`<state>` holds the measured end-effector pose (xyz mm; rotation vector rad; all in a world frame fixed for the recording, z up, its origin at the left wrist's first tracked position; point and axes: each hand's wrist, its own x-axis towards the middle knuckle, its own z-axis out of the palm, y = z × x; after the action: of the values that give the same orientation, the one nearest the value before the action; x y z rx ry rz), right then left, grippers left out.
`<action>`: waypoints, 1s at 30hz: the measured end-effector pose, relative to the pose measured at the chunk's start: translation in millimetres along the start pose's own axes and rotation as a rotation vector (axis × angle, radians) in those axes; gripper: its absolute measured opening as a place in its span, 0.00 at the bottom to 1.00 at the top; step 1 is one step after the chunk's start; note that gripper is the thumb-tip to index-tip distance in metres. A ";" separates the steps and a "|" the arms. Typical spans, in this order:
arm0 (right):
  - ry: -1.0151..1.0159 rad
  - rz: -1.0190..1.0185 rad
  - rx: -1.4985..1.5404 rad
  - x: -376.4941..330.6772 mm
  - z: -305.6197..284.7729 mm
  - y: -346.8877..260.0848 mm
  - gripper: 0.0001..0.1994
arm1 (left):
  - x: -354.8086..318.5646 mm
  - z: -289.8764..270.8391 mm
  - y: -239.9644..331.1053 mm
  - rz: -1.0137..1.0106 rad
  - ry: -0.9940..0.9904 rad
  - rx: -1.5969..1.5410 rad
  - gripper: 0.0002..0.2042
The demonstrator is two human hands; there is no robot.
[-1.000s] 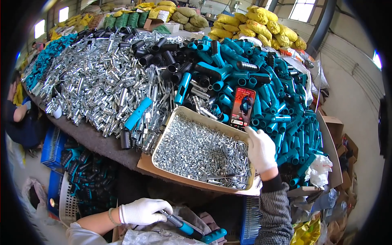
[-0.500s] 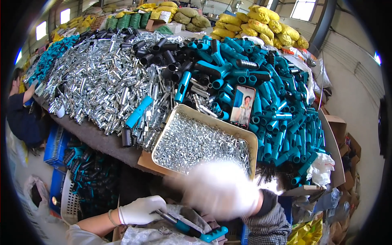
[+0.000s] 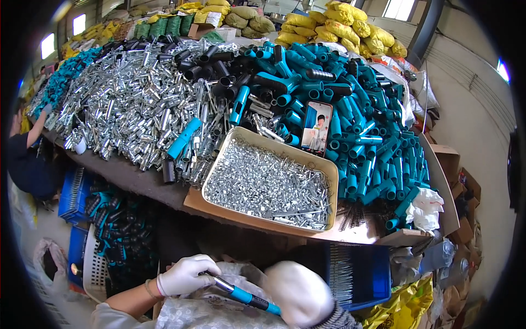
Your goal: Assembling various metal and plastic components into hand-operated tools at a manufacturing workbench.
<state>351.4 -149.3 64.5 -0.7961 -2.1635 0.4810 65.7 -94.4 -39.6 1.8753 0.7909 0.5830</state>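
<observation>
My left hand [image 3: 189, 275], in a white glove, is closed around the metal shaft end of a teal-and-black tool handle [image 3: 249, 299]. The handle slants down to the right above my patterned lap. My right hand [image 3: 299, 293], also gloved and smeared by motion, is at the handle's lower teal end and covers it; its fingers cannot be made out. Beyond both hands, a cream tray [image 3: 334, 205] of small metal parts rests on the table edge.
Piles of metal tubes [image 3: 159, 109] and teal handle parts [image 3: 367, 142] cover the table. A phone [image 3: 316, 129] leans on the teal pile. A blue bin [image 3: 372, 277] of thin metal rods stands at right, a white basket [image 3: 93, 266] at left. Another person [image 3: 33, 159] works far left.
My right hand has moved down from the tray's front edge to the handle's lower end, which it now covers. My left hand keeps its hold on the shaft.
</observation>
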 end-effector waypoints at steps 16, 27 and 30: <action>-0.184 0.528 0.416 -44.0 91.3 45.3 0.20 | 30.3 -12.0 41.4 0.461 -0.074 0.354 0.08; -0.320 0.450 0.632 -25.8 69.5 55.6 0.21 | 24.2 -12.7 46.8 0.627 -0.026 0.439 0.07; -0.373 0.468 0.306 -30.7 72.1 56.9 0.22 | 22.9 -18.5 60.4 0.199 -0.024 0.311 0.10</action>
<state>333.7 -134.1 -29.5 -1.1052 -2.1442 1.2525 84.5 -85.0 24.3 2.2612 0.7145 0.5847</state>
